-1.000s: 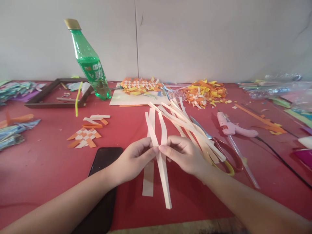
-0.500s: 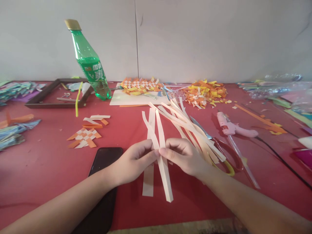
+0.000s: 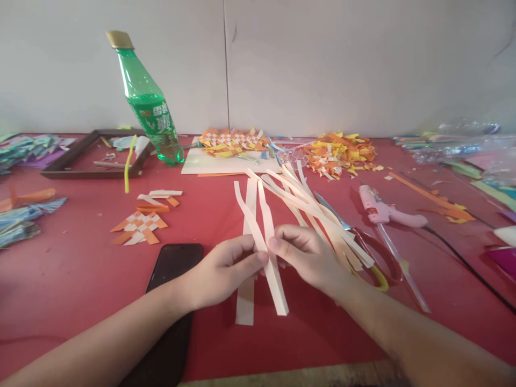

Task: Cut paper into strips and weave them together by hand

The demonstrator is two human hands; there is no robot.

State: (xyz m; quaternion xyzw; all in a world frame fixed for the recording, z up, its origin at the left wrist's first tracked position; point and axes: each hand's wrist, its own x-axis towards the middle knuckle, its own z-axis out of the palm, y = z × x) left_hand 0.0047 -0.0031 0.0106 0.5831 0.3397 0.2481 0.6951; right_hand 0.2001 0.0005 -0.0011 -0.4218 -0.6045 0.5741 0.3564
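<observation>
A folded cream paper strip (image 3: 276, 287) is pinched between my two hands, its two ends spreading apart upward and its fold pointing toward me. My left hand (image 3: 231, 266) grips it with thumb and fingers from the left. On the other side, my right hand (image 3: 304, 251) has thumb and forefinger closed on the right-hand end of the strip. Beneath, another flat paper strip (image 3: 245, 306) lies on the red table. Just beyond my right hand lies a loose bundle of cream strips (image 3: 318, 207), partly covering scissors (image 3: 379, 255).
A black phone (image 3: 175, 263) lies under my left forearm. A woven orange-and-white piece (image 3: 140, 228) rests left of it. To the right is a pink glue gun (image 3: 387, 210) with its cord. Behind stand a green bottle (image 3: 151, 107), a dark frame (image 3: 86, 174) and orange paper scraps (image 3: 342, 153).
The folded strip's lower end has risen slightly and shifted a little right. My right thumb has moved a little up and away from my left thumb.
</observation>
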